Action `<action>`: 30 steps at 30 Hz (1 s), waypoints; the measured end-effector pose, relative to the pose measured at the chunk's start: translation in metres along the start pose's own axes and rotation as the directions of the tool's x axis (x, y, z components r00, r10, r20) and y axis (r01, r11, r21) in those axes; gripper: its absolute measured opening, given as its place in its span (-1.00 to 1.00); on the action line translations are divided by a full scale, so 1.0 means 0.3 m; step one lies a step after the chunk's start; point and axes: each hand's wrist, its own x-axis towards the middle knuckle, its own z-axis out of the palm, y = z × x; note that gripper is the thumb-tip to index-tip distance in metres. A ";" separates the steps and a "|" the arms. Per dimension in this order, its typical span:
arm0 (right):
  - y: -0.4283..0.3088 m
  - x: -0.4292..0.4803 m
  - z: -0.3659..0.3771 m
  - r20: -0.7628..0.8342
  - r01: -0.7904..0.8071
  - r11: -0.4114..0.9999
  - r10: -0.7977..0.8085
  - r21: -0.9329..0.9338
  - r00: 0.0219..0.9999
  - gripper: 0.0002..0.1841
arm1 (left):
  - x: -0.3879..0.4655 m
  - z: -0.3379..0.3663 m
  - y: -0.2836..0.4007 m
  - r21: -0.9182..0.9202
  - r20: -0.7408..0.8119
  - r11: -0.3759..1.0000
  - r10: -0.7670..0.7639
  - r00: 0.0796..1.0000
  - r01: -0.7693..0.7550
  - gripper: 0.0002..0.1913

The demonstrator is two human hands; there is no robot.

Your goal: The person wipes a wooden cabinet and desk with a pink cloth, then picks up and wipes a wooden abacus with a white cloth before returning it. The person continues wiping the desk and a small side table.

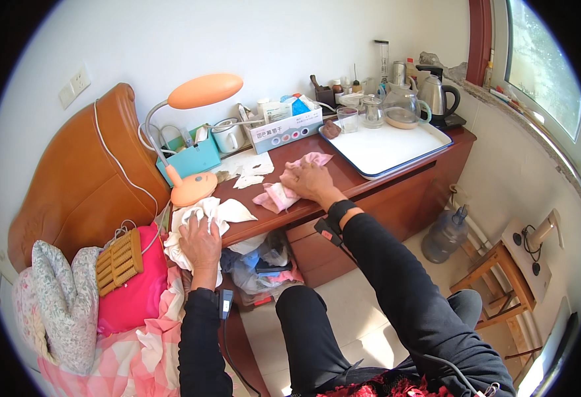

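Note:
My right hand (310, 179) presses a pink cloth (275, 196) with a pale patch against the reddish-brown wooden desktop (243, 194). The cloth bunches out on both sides of the fingers. At the desk's left corner, my left hand (201, 243) lies over a crumpled white cloth (231, 211), fingers bent and slightly apart; whether they grip it is hidden. Torn white paper (250, 168) lies flat between the orange desk lamp (191, 187) and the pink cloth.
A blue-rimmed white tray (389, 154) carries a glass teapot (400, 101) and a drinking glass (348, 119). Behind the desktop stand a turquoise box (196, 159), a white mug (229, 139), a filled carton (286, 131) and an electric kettle (434, 97). Below is an open drawer (265, 263).

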 end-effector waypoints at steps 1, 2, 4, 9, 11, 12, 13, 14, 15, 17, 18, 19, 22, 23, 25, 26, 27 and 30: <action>-0.008 -0.037 0.009 -0.030 0.085 0.996 -0.085 -0.016 0.996 -0.33 | -0.001 0.002 0.002 0.002 -0.001 1.000 -0.001 1.000 0.001 -0.76; -0.016 -0.078 0.022 -0.056 0.171 0.984 -0.168 0.052 0.984 -0.28 | 0.000 0.002 0.001 0.001 0.047 1.000 -0.016 0.999 0.016 -0.76; -0.018 -0.153 0.035 -0.058 0.281 0.956 -0.277 0.080 0.959 -0.25 | 0.002 0.003 0.000 0.002 0.045 1.000 -0.012 0.999 0.012 -0.75; 0.076 -0.261 -0.022 -0.158 0.433 0.898 -0.418 0.080 0.895 -0.34 | -0.002 0.010 -0.008 -0.024 0.061 1.000 -0.006 0.998 0.008 -0.73; 0.134 -0.288 -0.056 -0.161 0.248 0.968 -0.241 0.026 0.957 -0.34 | -0.006 0.016 -0.013 -0.026 0.070 1.000 0.000 0.998 0.002 -0.73; 0.152 -0.305 -0.060 -0.230 0.271 0.962 -0.257 0.028 0.938 -0.34 | -0.009 0.017 -0.017 -0.021 0.072 1.000 -0.002 0.997 0.003 -0.73; 0.164 -0.320 -0.061 -0.292 0.273 0.962 -0.256 0.020 0.922 -0.35 | -0.008 0.017 -0.020 -0.024 0.076 1.000 0.006 0.997 -0.004 -0.73; 0.161 -0.336 -0.049 -0.333 0.236 0.971 -0.229 -0.020 0.915 -0.35 | -0.006 0.015 -0.021 -0.023 0.072 1.000 0.017 0.997 -0.015 -0.73; 0.148 -0.356 -0.031 -0.373 0.186 0.981 -0.194 -0.056 0.907 -0.35 | -0.003 0.013 -0.015 -0.003 0.085 1.000 -0.013 0.996 0.014 -0.73; 0.092 -0.391 0.014 -0.380 0.033 0.996 -0.061 -0.081 0.923 -0.35 | 0.008 0.006 0.016 0.035 0.131 0.998 -0.064 0.989 0.060 -0.73; 0.058 -0.405 0.035 -0.447 0.062 0.995 -0.092 -0.080 0.890 -0.35 | 0.017 0.004 0.046 0.011 0.145 0.998 -0.057 0.988 0.056 -0.72; 0.021 -0.420 0.051 -0.457 0.065 0.995 -0.090 -0.069 0.885 -0.36 | 0.026 0.004 0.084 0.026 0.157 0.997 -0.078 0.984 0.075 -0.71; -0.069 -0.480 0.076 -0.374 0.302 0.950 -0.308 -0.076 0.875 -0.41 | 0.030 0.017 0.243 -0.144 0.062 0.985 0.110 0.992 -0.100 -0.71; -0.079 -0.499 0.079 -0.392 0.419 0.905 -0.413 -0.075 0.822 -0.46 | 0.029 0.019 0.280 -0.191 0.068 0.968 0.179 0.981 -0.163 -0.72; -0.051 -0.531 0.085 -0.217 0.587 0.804 -0.593 -0.099 0.776 -0.50 | 0.033 0.018 0.303 -0.208 0.019 0.960 0.197 0.980 -0.188 -0.74; -0.015 -0.546 0.090 -0.214 0.609 0.779 -0.627 -0.150 0.749 -0.52 | 0.033 0.016 0.306 -0.216 0.023 0.959 0.193 0.981 -0.183 -0.75; 0.040 -0.552 0.095 -0.172 0.540 0.821 -0.568 -0.184 0.805 -0.51 | 0.033 0.014 0.303 -0.211 0.013 0.954 0.219 0.976 -0.211 -0.76; 0.257 -0.568 0.118 -0.247 0.345 0.896 -0.414 -0.280 0.876 -0.51 | 0.036 0.007 0.290 -0.194 0.023 0.953 0.243 0.970 -0.234 -0.76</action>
